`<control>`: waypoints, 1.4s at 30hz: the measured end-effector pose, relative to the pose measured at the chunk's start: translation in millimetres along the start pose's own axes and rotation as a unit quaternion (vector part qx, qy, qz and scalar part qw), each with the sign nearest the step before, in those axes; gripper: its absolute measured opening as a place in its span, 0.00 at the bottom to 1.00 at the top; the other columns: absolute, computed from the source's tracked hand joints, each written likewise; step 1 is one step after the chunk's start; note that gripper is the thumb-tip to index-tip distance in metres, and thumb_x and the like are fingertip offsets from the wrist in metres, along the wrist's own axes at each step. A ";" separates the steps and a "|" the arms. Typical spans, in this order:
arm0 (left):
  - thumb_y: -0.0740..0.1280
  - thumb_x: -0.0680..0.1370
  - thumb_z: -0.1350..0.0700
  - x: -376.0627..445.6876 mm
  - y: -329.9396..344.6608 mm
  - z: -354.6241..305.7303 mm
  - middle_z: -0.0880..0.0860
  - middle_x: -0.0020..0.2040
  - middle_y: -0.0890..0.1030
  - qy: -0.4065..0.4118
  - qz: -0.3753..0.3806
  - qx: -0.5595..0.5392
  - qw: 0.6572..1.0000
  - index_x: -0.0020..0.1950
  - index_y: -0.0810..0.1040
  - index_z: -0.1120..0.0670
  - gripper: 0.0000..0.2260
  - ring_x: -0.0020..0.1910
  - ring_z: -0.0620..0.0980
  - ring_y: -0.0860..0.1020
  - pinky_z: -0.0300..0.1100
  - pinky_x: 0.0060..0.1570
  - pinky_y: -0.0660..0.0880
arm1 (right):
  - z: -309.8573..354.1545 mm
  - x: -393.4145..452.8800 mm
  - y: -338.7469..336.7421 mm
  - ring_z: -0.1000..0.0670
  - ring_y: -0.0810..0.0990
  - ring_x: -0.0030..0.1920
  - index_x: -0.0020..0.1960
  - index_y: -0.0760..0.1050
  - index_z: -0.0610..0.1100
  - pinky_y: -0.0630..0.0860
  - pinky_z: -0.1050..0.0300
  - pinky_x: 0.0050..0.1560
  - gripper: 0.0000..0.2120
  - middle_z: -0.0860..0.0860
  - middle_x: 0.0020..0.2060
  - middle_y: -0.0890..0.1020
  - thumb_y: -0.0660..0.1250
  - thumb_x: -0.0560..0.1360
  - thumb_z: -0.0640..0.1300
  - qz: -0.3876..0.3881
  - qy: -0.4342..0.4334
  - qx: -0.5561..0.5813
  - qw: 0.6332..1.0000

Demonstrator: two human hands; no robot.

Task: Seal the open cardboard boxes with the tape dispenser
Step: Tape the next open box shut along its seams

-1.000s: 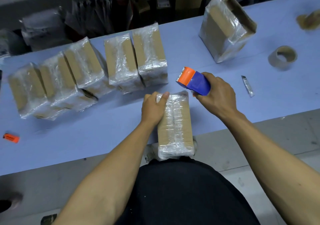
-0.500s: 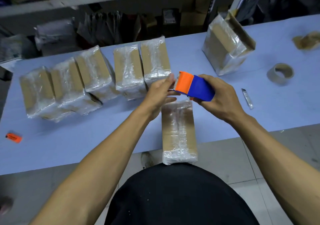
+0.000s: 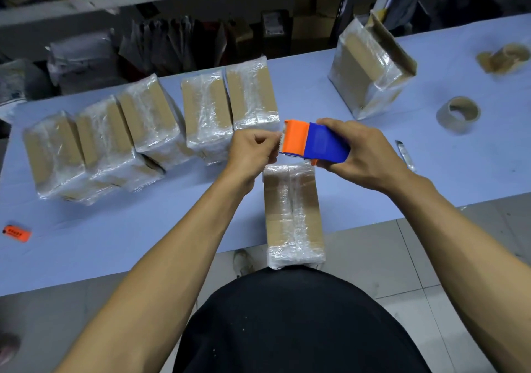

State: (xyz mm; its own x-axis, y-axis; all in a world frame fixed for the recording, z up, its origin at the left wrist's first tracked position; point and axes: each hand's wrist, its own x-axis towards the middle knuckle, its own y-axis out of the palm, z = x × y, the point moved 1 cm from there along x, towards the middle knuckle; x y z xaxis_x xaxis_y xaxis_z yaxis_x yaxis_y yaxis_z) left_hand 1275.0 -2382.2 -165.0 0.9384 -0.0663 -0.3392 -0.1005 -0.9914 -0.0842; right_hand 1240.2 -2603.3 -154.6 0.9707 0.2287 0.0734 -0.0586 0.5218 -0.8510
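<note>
A blue and orange tape dispenser is held in the air by my right hand, just above the far end of a cardboard box wrapped in clear tape. That box lies lengthwise and overhangs the table's near edge. My left hand pinches at the dispenser's orange toothed end, apparently on the tape's free end. A row of several taped boxes stands at the back left. A larger box with an open flap stands at the back right.
On the pale blue table, a tape roll lies at the right, a small utility knife beside my right hand, a crumpled tape wad far right, and an orange object near the left edge. Shelves with clutter stand behind.
My left hand left the box's far end and rose to the dispenser's orange end. My right hand lifted the dispenser above the box. The box has not moved.
</note>
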 end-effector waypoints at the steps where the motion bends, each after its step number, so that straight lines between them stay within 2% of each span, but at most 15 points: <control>1: 0.70 0.79 0.61 0.7 -3.7 3.1 0.51 0.29 0.77 0.003 -0.022 -0.008 1.000 0.41 0.84 0.62 0.08 0.30 0.46 0.72 0.39 0.33 0.75 | -3.5 -1.1 -2.6 0.47 0.78 0.48 0.69 0.69 0.54 0.76 0.50 0.50 0.31 0.50 0.49 0.80 0.76 0.69 0.56 0.009 0.002 0.000 1.000; 5: 0.71 0.79 0.60 0.9 -41.6 24.9 0.48 0.28 0.76 -0.021 -0.107 -0.021 0.994 0.39 0.83 0.56 0.08 0.28 0.43 0.73 0.37 0.33 0.77 | -36.5 -19.0 -18.4 0.49 0.78 0.47 0.63 0.72 0.56 0.75 0.50 0.48 0.26 0.54 0.47 0.80 0.76 0.68 0.56 0.027 0.040 -0.013 0.999; 11: 0.70 0.80 0.57 -5.3 -54.4 58.2 0.51 0.35 0.80 -0.053 -0.132 -0.003 0.990 0.47 0.84 0.60 0.07 0.27 0.41 0.72 0.37 0.35 0.78 | -63.9 -31.3 -8.4 0.51 0.75 0.41 0.55 0.73 0.56 0.69 0.55 0.40 0.19 0.54 0.40 0.78 0.77 0.68 0.55 0.059 0.074 -0.019 0.995; 14: 0.71 0.79 0.55 0.8 -51.1 70.1 0.50 0.36 0.82 -0.075 -0.147 0.016 0.986 0.43 0.84 0.54 0.07 0.25 0.40 0.73 0.43 0.41 0.80 | -71.5 -28.6 1.5 0.50 0.74 0.41 0.54 0.73 0.54 0.67 0.56 0.39 0.19 0.52 0.40 0.78 0.77 0.68 0.54 0.068 0.073 -0.014 0.995; 21: 0.70 0.80 0.52 -2.5 -20.6 101.4 0.47 0.40 0.83 -0.138 -0.150 0.004 0.979 0.41 0.83 0.51 0.09 0.39 0.46 0.77 0.41 0.46 0.76 | -81.3 -28.7 27.8 0.47 0.75 0.44 0.59 0.72 0.52 0.69 0.54 0.40 0.24 0.51 0.44 0.78 0.76 0.67 0.56 0.098 0.122 -0.005 0.988; 23: 0.71 0.79 0.53 -1.7 -4.3 107.1 0.50 0.46 0.85 -0.176 -0.160 -0.048 0.970 0.48 0.85 0.53 0.05 0.42 0.45 0.79 0.43 0.49 0.77 | -80.7 -30.0 33.6 0.46 0.76 0.44 0.59 0.72 0.51 0.73 0.52 0.41 0.26 0.51 0.44 0.78 0.73 0.65 0.59 0.105 0.132 0.013 0.986; 25: 0.73 0.78 0.52 0.6 7.1 110.1 0.53 0.62 0.81 -0.265 -0.157 -0.161 0.938 0.71 0.75 0.51 0.21 0.52 0.51 0.82 0.47 0.52 0.79 | -81.8 -31.5 35.6 0.47 0.75 0.43 0.58 0.71 0.51 0.75 0.51 0.42 0.26 0.51 0.44 0.78 0.70 0.64 0.60 0.102 0.142 0.022 0.984; 26: 0.74 0.77 0.51 0.8 8.8 113.0 0.53 0.65 0.78 -0.307 -0.152 -0.196 0.919 0.76 0.69 0.48 0.29 0.58 0.53 0.81 0.49 0.54 0.80 | -82.0 -32.0 36.3 0.47 0.75 0.43 0.57 0.71 0.50 0.74 0.51 0.41 0.26 0.51 0.44 0.78 0.70 0.64 0.60 0.100 0.142 0.027 0.984; 27: 0.74 0.77 0.50 -0.1 9.4 114.6 0.53 0.64 0.80 -0.324 -0.141 -0.204 0.913 0.76 0.68 0.48 0.29 0.58 0.52 0.82 0.49 0.54 0.81 | -81.8 -32.0 37.5 0.47 0.75 0.42 0.57 0.71 0.50 0.73 0.52 0.40 0.25 0.52 0.44 0.78 0.71 0.65 0.59 0.098 0.139 0.031 0.985; 29: 0.71 0.79 0.53 -4.9 7.5 109.5 0.54 0.46 0.84 -0.313 -0.136 -0.163 0.926 0.59 0.78 0.53 0.10 0.40 0.47 0.83 0.42 0.39 0.82 | -79.8 -31.0 40.8 0.47 0.75 0.42 0.57 0.71 0.49 0.69 0.54 0.38 0.23 0.52 0.43 0.78 0.74 0.67 0.56 0.094 0.130 0.037 0.986; 30: 0.68 0.81 0.52 -6.7 7.0 107.5 0.54 0.41 0.83 -0.306 -0.151 -0.136 0.930 0.51 0.80 0.56 0.08 0.34 0.47 0.80 0.40 0.34 0.78 | -79.7 -30.5 42.2 0.47 0.75 0.42 0.57 0.71 0.49 0.69 0.55 0.38 0.22 0.52 0.44 0.78 0.74 0.68 0.55 0.093 0.128 0.042 0.987; 33: 0.57 0.82 0.37 -6.4 7.8 104.2 0.52 0.48 0.84 -0.260 -0.143 -0.082 0.952 0.54 0.81 0.57 0.25 0.42 0.49 0.81 0.44 0.44 0.77 | -84.2 -32.3 45.2 0.47 0.75 0.42 0.56 0.70 0.51 0.71 0.54 0.38 0.22 0.52 0.43 0.78 0.73 0.68 0.58 0.094 0.128 0.050 0.986; 35: 0.59 0.75 0.28 -9.7 13.7 96.8 0.47 0.49 0.84 -0.214 -0.075 -0.001 0.974 0.51 0.79 0.52 0.28 0.47 0.47 0.82 0.48 0.56 0.78 | -87.6 -31.6 46.2 0.47 0.75 0.42 0.55 0.69 0.52 0.68 0.55 0.37 0.21 0.52 0.43 0.78 0.74 0.69 0.57 0.095 0.127 0.051 0.986; 38: 0.66 0.69 0.29 -16.5 20.2 97.9 0.46 0.51 0.86 -0.157 -0.063 0.086 0.982 0.56 0.79 0.48 0.26 0.50 0.48 0.84 0.55 0.58 0.79 | -88.4 -26.1 49.2 0.48 0.75 0.42 0.56 0.70 0.52 0.67 0.58 0.36 0.22 0.52 0.43 0.78 0.75 0.69 0.56 0.107 0.106 0.050 0.987; 42: 0.69 0.72 0.34 -18.2 19.3 100.4 0.48 0.50 0.86 -0.140 -0.068 0.075 0.985 0.56 0.80 0.48 0.21 0.49 0.49 0.85 0.56 0.57 0.80 | -101.2 -27.6 46.2 0.50 0.75 0.43 0.59 0.69 0.54 0.73 0.53 0.40 0.23 0.54 0.45 0.78 0.74 0.70 0.59 0.127 0.085 0.055 0.987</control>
State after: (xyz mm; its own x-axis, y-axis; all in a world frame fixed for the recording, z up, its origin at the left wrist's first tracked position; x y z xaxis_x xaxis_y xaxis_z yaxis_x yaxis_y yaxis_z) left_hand 1222.8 -2388.7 -254.4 0.8201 0.1211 -0.5592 -0.0474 -0.9596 -0.2774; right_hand 1234.3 -2668.6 -248.5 0.9461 0.2264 -0.2315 -0.3206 0.5539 -0.7684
